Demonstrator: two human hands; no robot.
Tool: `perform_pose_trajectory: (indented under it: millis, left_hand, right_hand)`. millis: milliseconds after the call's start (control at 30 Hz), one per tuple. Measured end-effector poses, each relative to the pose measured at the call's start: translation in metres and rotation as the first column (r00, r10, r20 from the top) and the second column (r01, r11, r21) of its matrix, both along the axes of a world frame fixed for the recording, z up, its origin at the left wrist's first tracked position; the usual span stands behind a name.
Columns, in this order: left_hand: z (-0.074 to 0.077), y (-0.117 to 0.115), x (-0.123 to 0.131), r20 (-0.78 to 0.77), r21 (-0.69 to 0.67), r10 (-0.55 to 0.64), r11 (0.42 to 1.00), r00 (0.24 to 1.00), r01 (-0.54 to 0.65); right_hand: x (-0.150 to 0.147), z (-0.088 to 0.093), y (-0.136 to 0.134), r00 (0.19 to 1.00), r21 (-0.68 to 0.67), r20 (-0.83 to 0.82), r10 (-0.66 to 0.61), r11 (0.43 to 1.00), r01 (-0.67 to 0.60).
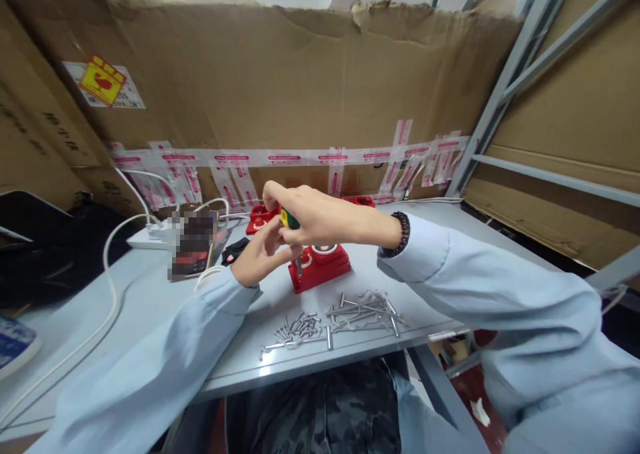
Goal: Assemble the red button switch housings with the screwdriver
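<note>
A screwdriver [290, 219] with a green and yellow handle stands upright, its metal shaft pointing down at the left front corner of a red block [325, 271]. My right hand [325, 215] is wrapped round the top of the handle. Lower down, the fingers of my left hand [260, 251] are closed round the handle's lower part, beside my right fingers. The block has round recesses with pale rings; my hands partly hide it. In front of it lie a pile of small screws [300, 326] and a heap of longer metal rods [363, 313].
More red parts [259, 219] lie behind my hands. To the left are a phone [195, 244], a white power strip [150, 237] and loose white cables. A tall cardboard box [300, 81] stands behind the table [165, 301], with a metal rack [505, 94] at the right.
</note>
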State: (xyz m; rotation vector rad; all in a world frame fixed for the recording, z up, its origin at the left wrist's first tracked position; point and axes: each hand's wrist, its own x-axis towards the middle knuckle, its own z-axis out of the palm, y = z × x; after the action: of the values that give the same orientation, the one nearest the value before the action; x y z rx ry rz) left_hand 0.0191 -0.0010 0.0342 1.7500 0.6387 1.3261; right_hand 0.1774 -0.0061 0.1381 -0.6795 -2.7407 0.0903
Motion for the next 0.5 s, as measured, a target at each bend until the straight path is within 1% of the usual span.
perform_pose_trajectory:
  millis: [67,100,133,233,267,300,333,400,467,500]
  left_hand:
    - [0.001,-0.002,-0.001,-0.028,-0.009,-0.057,0.998,0.998,0.057]
    - [0.002,-0.002,-0.001,-0.038,-0.008,-0.05,0.999,0.998,0.05]
    - [0.001,-0.002,0.0,-0.04,-0.004,-0.018,1.0,0.999,0.018]
    - [-0.002,0.0,0.005,0.02,0.017,0.141,0.99,0.99,-0.141]
    - [-0.003,0.0,0.007,0.031,0.014,0.166,0.986,0.986,-0.166]
    - [-0.004,0.0,0.009,0.031,0.004,0.162,0.987,0.986,-0.162]
    - [-0.004,-0.001,0.009,0.025,-0.011,0.131,0.991,0.991,-0.13]
    - [-0.004,-0.003,0.008,0.006,-0.044,0.025,0.999,1.0,-0.024]
    - [-0.003,-0.003,0.004,0.006,-0.058,-0.058,0.997,0.998,0.058]
    - [-0.003,-0.003,0.003,0.003,-0.059,-0.071,0.996,0.997,0.071]
  right_hand:
    - [-0.001,0.0,-0.001,1.0,-0.016,0.005,0.029,0.999,-0.029]
    - [-0.001,0.0,-0.002,0.999,-0.013,0.013,0.03,0.999,-0.03]
    - [-0.001,0.0,-0.003,1.0,0.0,0.02,0.021,1.0,-0.021]
    - [-0.002,-0.001,-0.004,0.999,0.067,0.031,-0.042,0.997,0.04]
    - [-0.002,-0.001,-0.004,0.998,0.075,0.033,-0.054,0.996,0.051]
    - [-0.002,-0.001,-0.004,0.998,0.068,0.033,-0.055,0.996,0.053]
    - [-0.002,-0.001,-0.004,0.999,0.047,0.031,-0.043,0.998,0.042]
    - [-0.001,-0.001,-0.004,1.0,-0.001,0.027,-0.004,1.0,0.004]
    - [0.0,-0.001,-0.004,1.0,-0.004,0.024,0.009,1.0,-0.009]
    - [0.001,-0.001,-0.004,1.0,0.011,0.022,0.0,1.0,0.0]
